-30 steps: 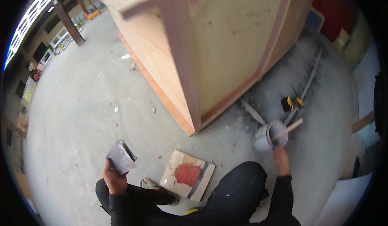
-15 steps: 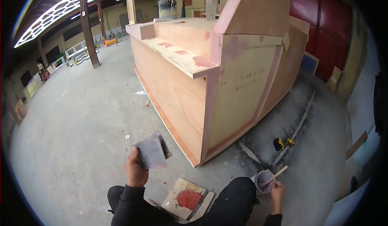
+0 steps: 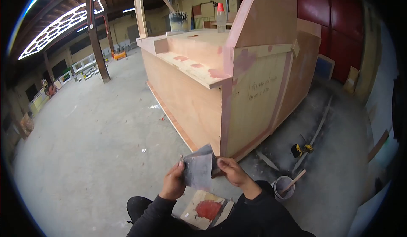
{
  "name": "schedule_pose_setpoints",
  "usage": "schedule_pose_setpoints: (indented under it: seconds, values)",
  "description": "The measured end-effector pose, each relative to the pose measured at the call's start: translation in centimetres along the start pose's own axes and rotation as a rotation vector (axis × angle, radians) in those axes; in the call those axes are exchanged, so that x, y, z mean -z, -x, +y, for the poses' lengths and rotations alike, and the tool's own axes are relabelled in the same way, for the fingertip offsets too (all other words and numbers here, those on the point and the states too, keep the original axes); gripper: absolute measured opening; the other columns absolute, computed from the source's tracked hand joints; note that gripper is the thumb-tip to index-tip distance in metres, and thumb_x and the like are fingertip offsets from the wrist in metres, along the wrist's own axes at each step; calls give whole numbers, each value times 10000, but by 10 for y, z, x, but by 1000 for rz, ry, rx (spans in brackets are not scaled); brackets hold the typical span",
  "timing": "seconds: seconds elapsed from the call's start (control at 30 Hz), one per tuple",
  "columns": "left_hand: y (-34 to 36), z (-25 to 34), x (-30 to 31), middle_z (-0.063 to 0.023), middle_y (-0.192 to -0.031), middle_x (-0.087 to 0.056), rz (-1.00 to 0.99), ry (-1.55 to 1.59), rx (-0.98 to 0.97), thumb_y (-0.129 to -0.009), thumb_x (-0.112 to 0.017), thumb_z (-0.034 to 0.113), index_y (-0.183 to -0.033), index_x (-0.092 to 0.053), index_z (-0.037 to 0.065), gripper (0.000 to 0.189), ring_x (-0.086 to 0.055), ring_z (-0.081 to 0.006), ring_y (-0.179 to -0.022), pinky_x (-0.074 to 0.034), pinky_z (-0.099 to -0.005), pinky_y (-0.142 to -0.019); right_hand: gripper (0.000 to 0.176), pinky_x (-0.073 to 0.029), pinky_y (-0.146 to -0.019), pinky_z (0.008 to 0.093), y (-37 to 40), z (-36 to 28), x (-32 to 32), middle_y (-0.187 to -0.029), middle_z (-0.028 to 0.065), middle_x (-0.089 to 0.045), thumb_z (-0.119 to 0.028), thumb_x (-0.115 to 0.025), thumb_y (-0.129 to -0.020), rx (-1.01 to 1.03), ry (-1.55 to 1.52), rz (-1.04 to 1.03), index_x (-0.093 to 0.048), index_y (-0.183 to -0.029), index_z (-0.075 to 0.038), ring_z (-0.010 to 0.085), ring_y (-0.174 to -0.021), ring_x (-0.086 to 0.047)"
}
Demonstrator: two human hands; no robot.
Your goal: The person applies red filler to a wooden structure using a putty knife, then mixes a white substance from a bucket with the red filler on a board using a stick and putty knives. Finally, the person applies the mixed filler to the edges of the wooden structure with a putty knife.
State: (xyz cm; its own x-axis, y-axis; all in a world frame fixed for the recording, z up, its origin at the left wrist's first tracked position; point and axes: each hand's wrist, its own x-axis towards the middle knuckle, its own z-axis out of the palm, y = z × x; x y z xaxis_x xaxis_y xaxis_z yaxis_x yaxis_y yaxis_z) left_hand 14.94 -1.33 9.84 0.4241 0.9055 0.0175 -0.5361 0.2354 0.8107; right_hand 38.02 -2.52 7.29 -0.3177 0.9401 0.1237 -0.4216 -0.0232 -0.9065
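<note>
Grey flat scrapers (image 3: 198,169), with filler smears on them, are held up between both hands, low in the middle of the view. My left hand (image 3: 173,182) grips their left side with the thumb on top. At their right edge my right hand (image 3: 234,174) pinches a darker piece. Below the hands a board (image 3: 195,206) with a patch of red filler (image 3: 208,210) lies between the knees. To the right, a bucket (image 3: 283,188) of greyish paste stands on the floor with a wooden stick (image 3: 294,182) in it.
A large plywood counter (image 3: 182,97) with pinkish filled seams stands ahead. On it are a paint bucket (image 3: 178,21) and a bottle with a red cap (image 3: 221,18). A yellow and black power tool (image 3: 301,150) lies on the floor at the right.
My right hand has left the stick in the bucket and come to the scrapers. My left hand has moved right and lower with them. The view has shifted slightly.
</note>
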Motion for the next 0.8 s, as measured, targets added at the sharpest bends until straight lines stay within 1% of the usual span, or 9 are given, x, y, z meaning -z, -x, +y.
schedule_pose_setpoints:
  seconds: [0.07,0.17,0.27,0.43,0.5,0.57,0.67,0.73,0.8]
  values:
    - [2,1,3,-101,-1215,-600,-84,76,26,-1025,-420,293,-1283,-507,-18,413,-563,-189,-1125,-420,-335,-993,315,-530,-806,303,-4,20,-2,-1114,78,-653,-130,-587,-965,197,288,-4,-567,-1240,23,121,-935,-635]
    - [7,10,-4,-94,-1229,-595,-73,85,55,-1028,-414,316,-1294,-500,-1,423,-569,-189,-1117,-426,-346,-989,203,-546,-778,307,-13,16,-28,-964,43,-685,-102,-581,-961,159,-120,126,-618,-1125,11,129,-855,-655]
    - [9,12,6,-91,-1217,-599,-33,55,8,-1029,-410,341,-1270,-514,7,424,-570,-188,-1119,-426,-354,-990,185,-547,-774,306,-18,3,-19,-983,61,-681,-86,-567,-966,217,-220,155,-621,-1110,17,132,-863,-654]
    - [-14,44,31,-68,-1211,-607,138,128,-165,-1029,-398,377,-1265,-519,55,417,-583,-212,-1128,-448,-382,-971,288,-540,-746,285,-58,-98,-19,-972,106,-665,-117,-560,-956,765,664,419,-552,-1186,58,128,-878,-642]
    - [-33,45,51,-51,-1252,-595,302,129,-187,-1026,-374,418,-1322,-491,112,442,-592,-226,-1132,-489,-446,-942,341,-530,-691,293,-74,-162,-53,-930,121,-671,-132,-581,-943,828,710,348,-529,-1212,72,129,-883,-643]
    - [-48,44,58,-48,-1248,-593,370,119,-233,-1030,-370,411,-1330,-482,112,438,-596,-224,-1125,-504,-431,-920,378,-528,-646,313,-97,-212,-64,-886,118,-677,-118,-589,-932,906,1012,349,-509,-1253,66,133,-886,-645]
    - [-62,27,83,-49,-1237,-584,439,134,-240,-1039,-363,403,-1345,-458,111,433,-602,-215,-1107,-530,-392,-878,328,-526,-689,312,-135,-249,-73,-864,108,-683,-82,-582,-925,866,1102,283,-554,-1231,33,149,-879,-657]
    - [-77,22,95,-62,-1228,-579,516,89,-333,-1042,-371,387,-1330,-463,95,421,-601,-202,-1091,-532,-391,-870,341,-506,-662,223,-157,-274,-80,-832,-22,-559,-83,-533,-977,848,1122,107,-499,-1307,-4,63,-709,-557]
    - [-93,3,130,-68,-1229,-572,583,69,-355,-1044,-387,366,-1328,-456,74,413,-601,-195,-1079,-530,-399,-871,308,-524,-746,264,-166,-295,-69,-951,62,-643,-63,-520,-967,814,1179,70,-532,-1258,38,120,-827,-619]
